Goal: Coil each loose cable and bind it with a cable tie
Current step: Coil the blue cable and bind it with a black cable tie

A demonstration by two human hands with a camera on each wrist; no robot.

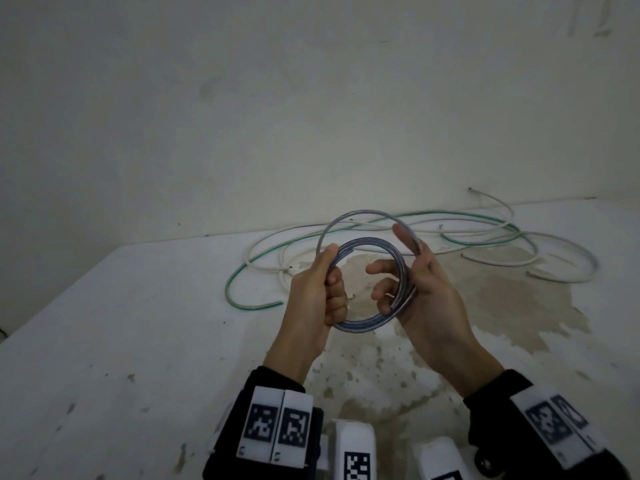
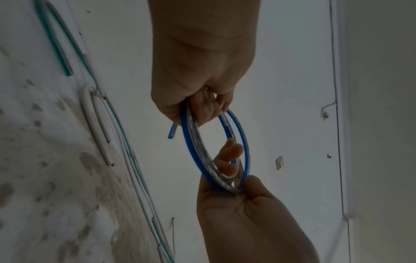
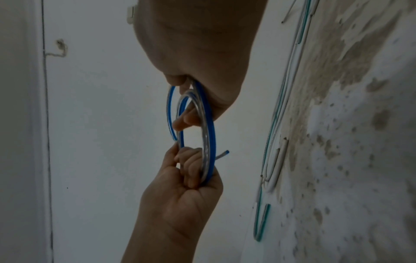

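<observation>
A blue-and-clear cable [image 1: 363, 325] is wound into a small coil of several turns, held upright above the table between both hands. My left hand [image 1: 332, 282] grips the coil's left side in a fist. My right hand [image 1: 403, 271] holds the right side with thumb and curled fingers, its index finger lying straight along a wider outer loop [image 1: 349, 214]. In the left wrist view, my left hand [image 2: 203, 106] clasps the coil [image 2: 191, 142] and a short free end [image 2: 172, 132] sticks out. In the right wrist view, my right hand [image 3: 186, 121] pinches the coil [image 3: 210, 135].
Loose cables lie tangled at the back of the stained white table [image 1: 138, 341]: a green one [image 1: 249, 268], a white one [image 1: 485, 233] and a grey one [image 1: 571, 275]. A wall rises right behind them. White marker blocks [image 1: 355, 448] stand at the near edge.
</observation>
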